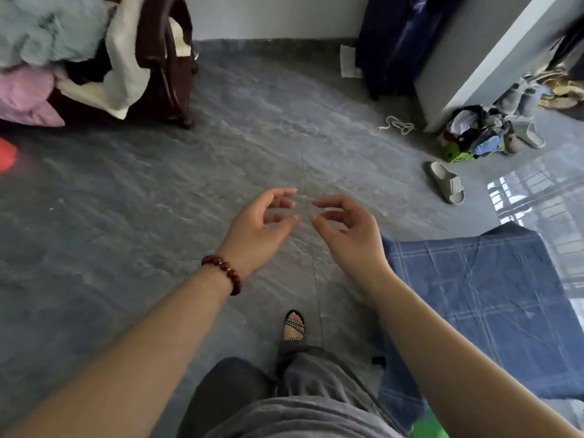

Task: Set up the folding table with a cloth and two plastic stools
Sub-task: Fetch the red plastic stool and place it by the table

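Left hand [259, 229] and right hand [350, 235] show loose, empty grips; cloth [489, 295] runs off-frame.

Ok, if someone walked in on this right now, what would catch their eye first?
Probably the two bare hands in the middle, left hand and right hand, held out over the grey floor with fingers loosely curled, holding nothing. Then the blue checked cloth spread at lower right, and the heap of pale clothes on the dark brown furniture at upper left.
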